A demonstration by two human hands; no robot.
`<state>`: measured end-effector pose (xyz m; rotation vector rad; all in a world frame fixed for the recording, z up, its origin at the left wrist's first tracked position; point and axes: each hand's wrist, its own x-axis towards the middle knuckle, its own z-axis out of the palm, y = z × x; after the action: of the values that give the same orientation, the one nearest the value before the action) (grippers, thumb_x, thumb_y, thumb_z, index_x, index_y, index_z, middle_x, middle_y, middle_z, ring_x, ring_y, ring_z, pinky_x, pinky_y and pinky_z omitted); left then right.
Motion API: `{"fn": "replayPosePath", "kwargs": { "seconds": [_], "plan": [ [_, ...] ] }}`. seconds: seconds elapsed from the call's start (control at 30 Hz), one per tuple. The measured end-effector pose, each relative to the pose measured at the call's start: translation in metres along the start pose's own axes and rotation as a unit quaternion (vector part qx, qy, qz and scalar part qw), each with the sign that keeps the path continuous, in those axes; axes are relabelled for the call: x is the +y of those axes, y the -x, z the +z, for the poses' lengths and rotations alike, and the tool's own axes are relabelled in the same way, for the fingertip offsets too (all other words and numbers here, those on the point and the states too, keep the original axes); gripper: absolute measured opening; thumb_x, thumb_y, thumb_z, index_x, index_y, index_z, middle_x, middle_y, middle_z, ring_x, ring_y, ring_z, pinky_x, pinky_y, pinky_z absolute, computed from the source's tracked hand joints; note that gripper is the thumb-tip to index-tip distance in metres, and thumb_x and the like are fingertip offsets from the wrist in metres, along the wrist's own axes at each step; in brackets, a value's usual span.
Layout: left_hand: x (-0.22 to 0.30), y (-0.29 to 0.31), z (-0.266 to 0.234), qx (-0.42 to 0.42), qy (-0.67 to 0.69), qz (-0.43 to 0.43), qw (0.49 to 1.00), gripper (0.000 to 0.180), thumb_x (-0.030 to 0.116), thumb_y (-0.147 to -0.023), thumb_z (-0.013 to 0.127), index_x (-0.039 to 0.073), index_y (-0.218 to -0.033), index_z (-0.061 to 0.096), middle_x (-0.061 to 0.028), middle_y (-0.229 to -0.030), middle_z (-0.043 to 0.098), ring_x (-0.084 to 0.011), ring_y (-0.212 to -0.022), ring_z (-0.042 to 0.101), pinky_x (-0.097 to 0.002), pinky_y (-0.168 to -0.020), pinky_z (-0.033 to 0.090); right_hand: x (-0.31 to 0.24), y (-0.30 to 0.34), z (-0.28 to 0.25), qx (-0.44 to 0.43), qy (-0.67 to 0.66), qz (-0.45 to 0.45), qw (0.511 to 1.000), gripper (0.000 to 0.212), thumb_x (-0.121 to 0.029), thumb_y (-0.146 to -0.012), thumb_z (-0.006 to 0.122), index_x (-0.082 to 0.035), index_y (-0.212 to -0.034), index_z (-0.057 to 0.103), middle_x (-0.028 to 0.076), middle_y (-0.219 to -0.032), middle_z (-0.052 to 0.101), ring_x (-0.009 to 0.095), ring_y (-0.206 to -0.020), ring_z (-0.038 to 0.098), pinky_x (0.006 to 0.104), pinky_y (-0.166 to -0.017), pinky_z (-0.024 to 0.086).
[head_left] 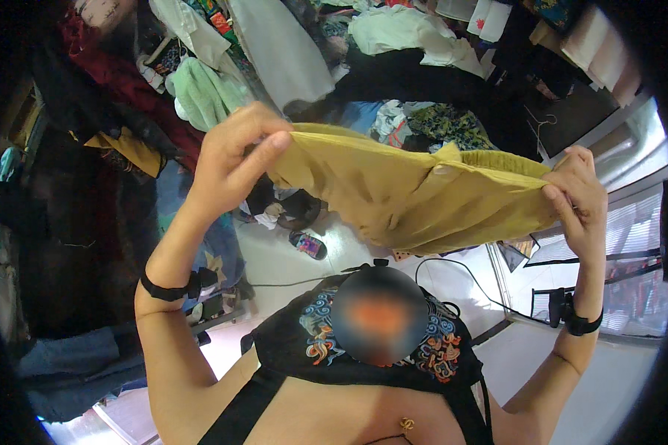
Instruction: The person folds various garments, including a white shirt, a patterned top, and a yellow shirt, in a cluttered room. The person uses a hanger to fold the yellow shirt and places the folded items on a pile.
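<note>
Stretched out in front of me is a mustard-yellow pair of trousers or shorts [393, 200], its waistband uppermost and a button near the middle. My left hand [241, 152] pinches one end of the waistband between thumb and fingers. At the other end, my right hand [580, 196] grips the band the same way. The cloth sags between the two hands and hangs down in folds. Its lower part is foreshortened, so the leg length cannot be seen.
Clothes hang at the left, among them a dark red garment [119, 89] and a light green one [204, 89]. Piled clothes, including a white garment [408, 33], lie beyond the yellow cloth. A slipper [308, 245] and a dark cable [460, 265] are on the pale floor.
</note>
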<state>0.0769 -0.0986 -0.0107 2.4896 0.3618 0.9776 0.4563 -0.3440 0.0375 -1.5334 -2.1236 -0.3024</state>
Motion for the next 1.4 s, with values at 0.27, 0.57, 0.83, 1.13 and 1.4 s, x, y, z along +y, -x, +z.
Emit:
{"fn": "replayPosePath", "kwargs": {
  "seconds": [0.27,0.57,0.83,1.13,1.4],
  "plan": [
    [0.004,-0.006,0.007,-0.075,0.329,-0.206,0.918,0.027,0.029,-0.103,0.049,0.004,-0.093,0.053,-0.0012,-0.091,0.052,-0.0101,-0.088,0.049,-0.0236,-0.083,0.038,0.024,0.018,0.03,-0.031,-0.294,0.248,0.923,0.021,-0.019,-0.095,0.061,0.001,-0.095,0.066,0.003,-0.08,0.057,0.012,-0.075,0.052,0.0255,-0.063,0.039],
    [0.011,-0.006,0.004,-0.16,0.185,-0.178,0.953,0.022,0.024,-0.096,0.066,0.002,-0.093,0.065,0.0028,-0.086,0.06,-0.005,-0.083,0.054,-0.0218,-0.074,0.044,0.019,0.018,0.031,-0.11,-0.245,0.117,0.956,0.022,-0.022,-0.089,0.066,0.0,-0.088,0.065,0.005,-0.078,0.058,0.016,-0.072,0.048,0.0292,-0.064,0.037],
    [0.022,0.001,0.015,-0.12,0.275,-0.272,0.914,0.03,0.034,-0.103,0.053,0.007,-0.089,0.057,0.0071,-0.078,0.049,-0.0043,-0.071,0.043,-0.0206,-0.065,0.036,0.006,0.035,0.056,-0.067,-0.37,0.232,0.897,0.027,-0.027,-0.103,0.048,-0.003,-0.092,0.055,0.0,-0.086,0.05,0.01,-0.081,0.046,0.0247,-0.074,0.038],
    [0.047,0.01,0.015,-0.127,0.383,-0.425,0.811,0.031,0.037,-0.102,0.054,0.01,-0.093,0.064,0.0053,-0.086,0.065,-0.0024,-0.079,0.058,-0.0198,-0.071,0.047,-0.011,0.045,0.055,-0.067,-0.505,0.346,0.788,0.025,-0.029,-0.104,0.05,-0.007,-0.095,0.057,-0.005,-0.087,0.049,0.004,-0.081,0.044,0.0204,-0.073,0.038],
    [0.029,0.023,0.01,-0.305,0.257,-0.359,0.844,0.043,0.044,-0.1,0.057,0.005,-0.09,0.069,0.0067,-0.077,0.061,-0.0007,-0.07,0.051,-0.019,-0.064,0.042,-0.015,0.034,0.071,-0.079,-0.547,0.421,0.719,0.022,-0.026,-0.102,0.052,-0.006,-0.096,0.059,-0.002,-0.09,0.058,0.006,-0.084,0.054,0.0229,-0.075,0.044]
  ]
}}
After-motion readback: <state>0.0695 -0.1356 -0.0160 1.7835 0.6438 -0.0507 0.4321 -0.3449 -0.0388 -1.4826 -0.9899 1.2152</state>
